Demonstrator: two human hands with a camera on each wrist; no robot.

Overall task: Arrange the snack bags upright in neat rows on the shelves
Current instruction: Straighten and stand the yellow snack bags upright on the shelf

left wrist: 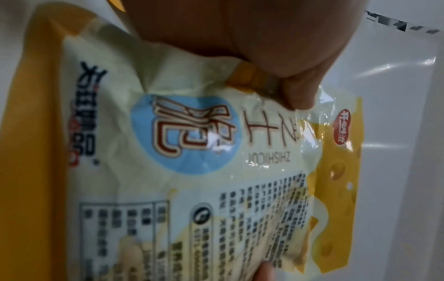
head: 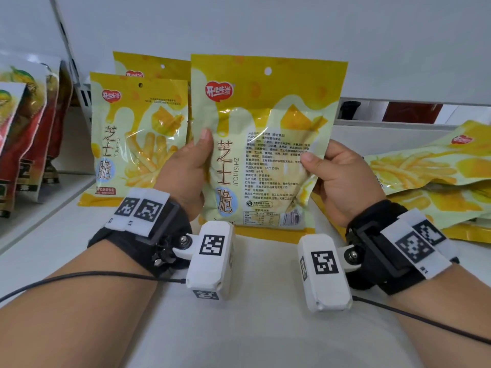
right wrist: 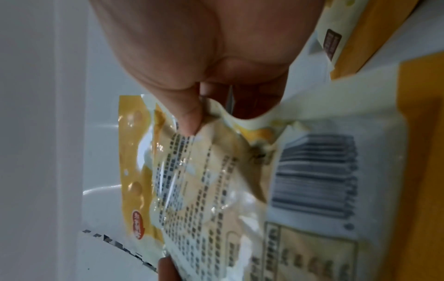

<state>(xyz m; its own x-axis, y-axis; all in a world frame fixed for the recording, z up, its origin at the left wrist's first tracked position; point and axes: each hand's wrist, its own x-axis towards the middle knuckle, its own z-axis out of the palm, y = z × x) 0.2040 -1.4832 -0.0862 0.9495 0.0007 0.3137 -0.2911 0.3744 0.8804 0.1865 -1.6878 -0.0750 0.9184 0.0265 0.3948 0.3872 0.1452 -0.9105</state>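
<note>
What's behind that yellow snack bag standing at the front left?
Behind the front yellow bag stands a second matching bag. Only its top strip and hang hole show; the front bag and the held bag cover the rest, so any further bags are hidden.

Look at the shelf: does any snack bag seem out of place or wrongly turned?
Yes. The held bag, gripped by the left hand and right hand, shows its printed back with the barcode, while the standing bag shows its front. A pile of bags lies flat at right, not upright.

Head cam downward; wrist cams close-up.
</note>
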